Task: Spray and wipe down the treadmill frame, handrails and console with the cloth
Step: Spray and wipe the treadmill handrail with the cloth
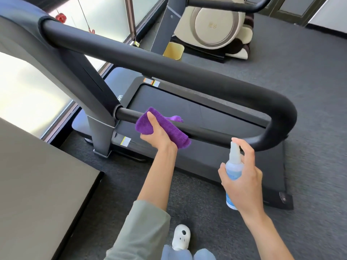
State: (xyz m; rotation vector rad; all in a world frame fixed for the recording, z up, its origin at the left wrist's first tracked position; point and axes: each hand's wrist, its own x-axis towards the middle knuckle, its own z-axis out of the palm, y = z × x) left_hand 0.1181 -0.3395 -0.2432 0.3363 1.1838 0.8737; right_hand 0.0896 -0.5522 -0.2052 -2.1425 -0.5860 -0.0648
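- The lower rail runs from the upright at left down to the right; your cloth is wrapped over it.
- Your left hand fingers clench the cloth.
- Your right hand grips the bottle upright, nozzle toward the rail.

left hand: fingers clenched (arm outstretched) | right hand: curled, forefinger raised
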